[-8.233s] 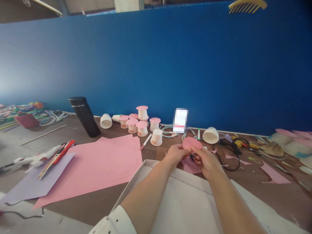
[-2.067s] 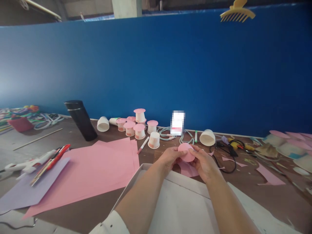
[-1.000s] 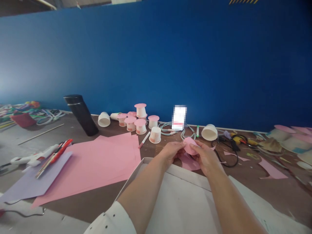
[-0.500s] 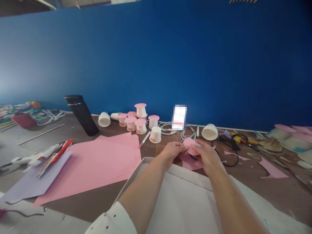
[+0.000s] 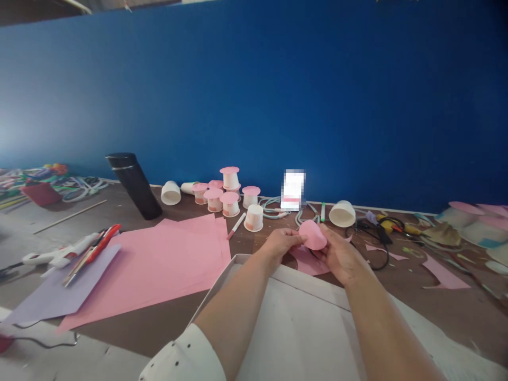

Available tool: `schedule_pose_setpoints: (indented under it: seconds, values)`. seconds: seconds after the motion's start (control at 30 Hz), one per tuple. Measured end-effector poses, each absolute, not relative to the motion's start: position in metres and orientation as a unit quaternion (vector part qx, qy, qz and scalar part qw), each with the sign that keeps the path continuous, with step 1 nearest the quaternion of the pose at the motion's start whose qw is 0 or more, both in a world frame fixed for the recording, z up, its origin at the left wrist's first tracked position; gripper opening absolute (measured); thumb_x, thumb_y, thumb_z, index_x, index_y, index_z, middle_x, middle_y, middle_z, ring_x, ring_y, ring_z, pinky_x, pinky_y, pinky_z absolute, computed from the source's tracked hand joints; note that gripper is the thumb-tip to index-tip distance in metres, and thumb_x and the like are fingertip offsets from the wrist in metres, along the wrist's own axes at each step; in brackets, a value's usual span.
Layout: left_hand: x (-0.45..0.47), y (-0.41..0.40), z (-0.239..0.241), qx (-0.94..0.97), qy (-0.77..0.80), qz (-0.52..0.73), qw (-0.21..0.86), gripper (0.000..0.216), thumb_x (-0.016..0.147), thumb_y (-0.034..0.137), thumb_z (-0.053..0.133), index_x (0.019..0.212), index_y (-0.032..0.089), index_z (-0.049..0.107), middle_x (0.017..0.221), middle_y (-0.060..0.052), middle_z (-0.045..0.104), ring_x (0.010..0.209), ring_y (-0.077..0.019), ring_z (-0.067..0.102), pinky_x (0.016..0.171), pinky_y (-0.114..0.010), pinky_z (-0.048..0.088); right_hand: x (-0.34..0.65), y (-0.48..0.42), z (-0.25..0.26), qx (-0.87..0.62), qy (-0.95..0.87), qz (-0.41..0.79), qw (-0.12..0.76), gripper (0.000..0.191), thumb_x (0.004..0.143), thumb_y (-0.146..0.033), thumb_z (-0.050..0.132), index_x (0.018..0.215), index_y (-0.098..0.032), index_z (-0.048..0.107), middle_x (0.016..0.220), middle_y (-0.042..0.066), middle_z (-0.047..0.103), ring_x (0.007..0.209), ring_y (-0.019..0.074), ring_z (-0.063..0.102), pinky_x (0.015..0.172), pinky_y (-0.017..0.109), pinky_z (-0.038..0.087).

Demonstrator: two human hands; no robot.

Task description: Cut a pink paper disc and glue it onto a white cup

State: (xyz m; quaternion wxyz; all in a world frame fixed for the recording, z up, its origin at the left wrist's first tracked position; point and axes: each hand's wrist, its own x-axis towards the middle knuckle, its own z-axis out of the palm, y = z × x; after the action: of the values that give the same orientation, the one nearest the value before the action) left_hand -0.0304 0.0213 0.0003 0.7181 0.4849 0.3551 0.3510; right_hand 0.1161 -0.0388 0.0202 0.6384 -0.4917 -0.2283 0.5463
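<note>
Between both hands is a round pink paper disc (image 5: 313,235), its face tilted toward me. My left hand (image 5: 282,245) pinches its left edge between thumb and fingers. On the opposite edge, my right hand (image 5: 340,254) grips it, with some fingers hidden behind the paper. Under the hands lies a larger piece of pink paper (image 5: 307,263), partly covered. A plain upturned white paper cup (image 5: 253,218) stands a little beyond my left hand. Farther left, several upturned cups carry pink discs (image 5: 230,197) on their bases.
A shallow white box (image 5: 305,328) lies under my forearms. Pink sheets (image 5: 166,264), a glue gun (image 5: 59,251), a red cutter (image 5: 102,243) and a black flask (image 5: 135,185) are to the left. Paper scraps (image 5: 444,272) and a black cable (image 5: 375,241) lie right. A blue wall (image 5: 254,95) stands behind.
The pink disc has turned to show more of its flat face, and it sits slightly higher. My right hand's fingers have shifted around its edge. The view has moved slightly.
</note>
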Motion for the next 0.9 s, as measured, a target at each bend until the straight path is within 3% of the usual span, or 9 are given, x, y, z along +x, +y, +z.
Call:
schedule_pose_setpoints:
  seconds: [0.37,0.6,0.9]
  values:
    - [-0.031,0.02,0.001,0.48,0.339,0.333,0.738,0.045,0.053,0.044,0.09,0.073,0.013,0.065,0.065,0.0,0.06,0.058,-0.0077,0.05,0.057,-0.022,0.036,0.117,-0.035,0.016,-0.494,-0.207,0.517,0.668,0.042,0.056,-0.027,0.088,0.096,-0.021,0.073,0.09,0.0,0.071,0.076,0.0142,0.062,0.056,0.022,0.051]
    - [-0.032,0.021,-0.002,0.487,0.331,0.323,0.741,0.045,0.054,0.046,0.089,0.075,0.014,0.065,0.066,0.0,0.061,0.057,-0.0089,0.051,0.054,-0.022,0.037,0.118,-0.035,0.016,-0.479,-0.196,0.512,0.686,0.042,0.052,-0.022,0.09,0.089,-0.019,0.072,0.089,0.002,0.072,0.077,0.0149,0.063,0.061,0.023,0.055]
    - [-0.031,0.019,0.0,0.482,0.354,0.346,0.723,0.046,0.051,0.046,0.09,0.074,0.014,0.067,0.063,0.001,0.06,0.055,-0.0077,0.048,0.054,-0.021,0.036,0.128,-0.03,0.003,-0.568,-0.285,0.406,0.657,0.061,0.061,-0.039,0.086,0.116,-0.019,0.069,0.081,0.001,0.071,0.072,0.0185,0.064,0.06,0.027,0.053]
